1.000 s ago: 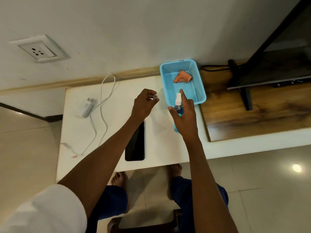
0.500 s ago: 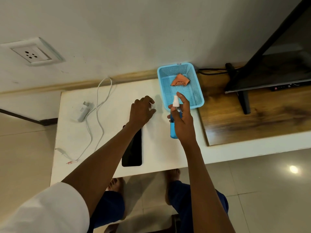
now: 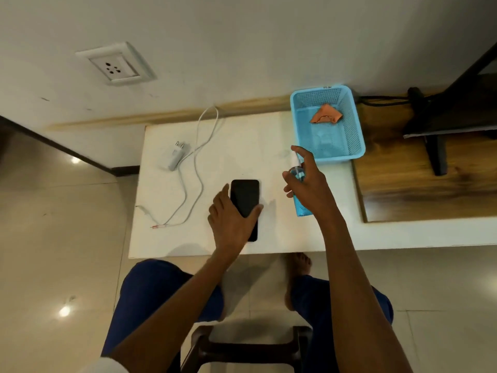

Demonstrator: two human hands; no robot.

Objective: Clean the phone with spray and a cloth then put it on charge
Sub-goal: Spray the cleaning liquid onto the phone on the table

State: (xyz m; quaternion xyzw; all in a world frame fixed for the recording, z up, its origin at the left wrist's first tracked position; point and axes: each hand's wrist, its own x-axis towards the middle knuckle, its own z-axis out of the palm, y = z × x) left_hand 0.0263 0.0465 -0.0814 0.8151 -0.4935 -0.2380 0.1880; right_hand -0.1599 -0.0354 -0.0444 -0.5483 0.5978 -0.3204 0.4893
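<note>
Fingers (image 3: 219, 196) of the left hand (image 3: 231, 219) curl round the near half of the phone (image 3: 245, 196), thumb on its right edge, gripping it where it lies screen-up on the white table (image 3: 269, 232). Left of the phone lie the charger plug (image 3: 176, 156) and its white cable (image 3: 199, 157), the connector end (image 3: 158, 226) near the table's front edge; the wall socket (image 3: 117, 64) sits above and left. Right of the phone, the right hand (image 3: 309, 184) grips the blue spray bottle (image 3: 300, 179), forefinger raised over the white nozzle (image 3: 295, 157); which way the nozzle faces cannot be told. Further right and behind, the blue basket (image 3: 355, 125) holds the orange cloth (image 3: 326, 115). Risks, as judged: a nozzle turned away would wet the table or cable connector; heavy spraying could let liquid reach the phone's ports before charging; a wet phone may slip from the left grip.
</note>
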